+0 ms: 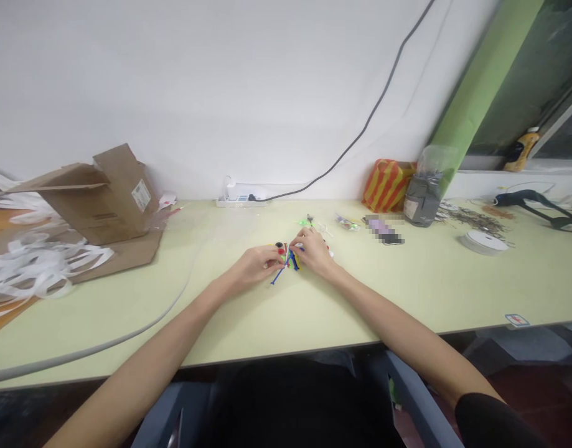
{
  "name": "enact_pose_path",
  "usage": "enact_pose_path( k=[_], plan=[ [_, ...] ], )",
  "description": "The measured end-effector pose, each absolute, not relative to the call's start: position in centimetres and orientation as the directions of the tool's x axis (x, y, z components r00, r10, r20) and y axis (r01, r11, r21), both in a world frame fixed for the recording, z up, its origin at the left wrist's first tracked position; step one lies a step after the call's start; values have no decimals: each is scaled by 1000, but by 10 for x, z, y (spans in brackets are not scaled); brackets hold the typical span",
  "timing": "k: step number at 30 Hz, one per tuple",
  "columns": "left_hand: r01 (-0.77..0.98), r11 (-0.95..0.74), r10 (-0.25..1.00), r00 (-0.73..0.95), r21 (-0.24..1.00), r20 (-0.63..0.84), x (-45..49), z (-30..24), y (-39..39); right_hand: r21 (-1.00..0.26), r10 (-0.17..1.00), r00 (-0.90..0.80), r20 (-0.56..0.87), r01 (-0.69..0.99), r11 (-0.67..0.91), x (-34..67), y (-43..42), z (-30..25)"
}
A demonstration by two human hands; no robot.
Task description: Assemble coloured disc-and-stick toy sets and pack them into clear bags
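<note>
Coloured plastic pieces (289,261), blue, red and yellow, sit mid table (314,311), pinched between both hands. Left hand (255,262) grips them from its side, right hand (314,251) has fingertips closed on the top end. Parts are tiny, so probably best to hold close to the joint with wrists resting down. Green bits (307,221) just behind, power strip (241,199) at the wall, cardboard box (103,193) well apart.

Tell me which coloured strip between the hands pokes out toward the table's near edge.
The blue strip: its free end slants out below the left hand toward the near edge, while the yellow strip is bunched against the right hand.
</note>
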State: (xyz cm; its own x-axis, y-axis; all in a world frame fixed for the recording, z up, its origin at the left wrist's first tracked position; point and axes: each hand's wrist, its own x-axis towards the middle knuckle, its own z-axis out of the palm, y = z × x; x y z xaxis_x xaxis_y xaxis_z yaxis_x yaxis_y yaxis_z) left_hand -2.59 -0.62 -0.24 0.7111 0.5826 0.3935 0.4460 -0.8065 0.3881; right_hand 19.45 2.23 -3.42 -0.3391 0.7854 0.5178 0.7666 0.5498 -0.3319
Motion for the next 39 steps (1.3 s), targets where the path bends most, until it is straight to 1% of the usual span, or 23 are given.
enact_pose_path(
  k=[3,9,13,17,20,23,31,39],
  plan=[
    [500,-786,618,656,365,433,-38,6,-1,-333,789,-348,507,765,552,192,21,-36],
    [633,-729,669,581,260,463,-63,16,10,-309,787,-379,487,768,561,184,18,-36],
    [735,-661,721,566,150,400,-72,13,18,-296,795,-372,478,784,545,181,16,-34],
    [828,-555,808,511,87,292,-75,12,21,-307,809,-348,473,796,522,180,15,-33],
    [864,-499,853,473,75,220,-76,12,21,-310,818,-342,462,803,510,180,15,-33],
    [875,-477,869,456,82,193,-76,11,21,-297,821,-345,455,810,505,180,15,-33],
    [873,-480,870,461,86,172,-77,3,25,-294,823,-360,440,808,511,179,15,-33],
    [862,-500,860,483,82,164,-77,-2,29,-302,807,-350,475,797,523,182,18,-33]
  ],
)
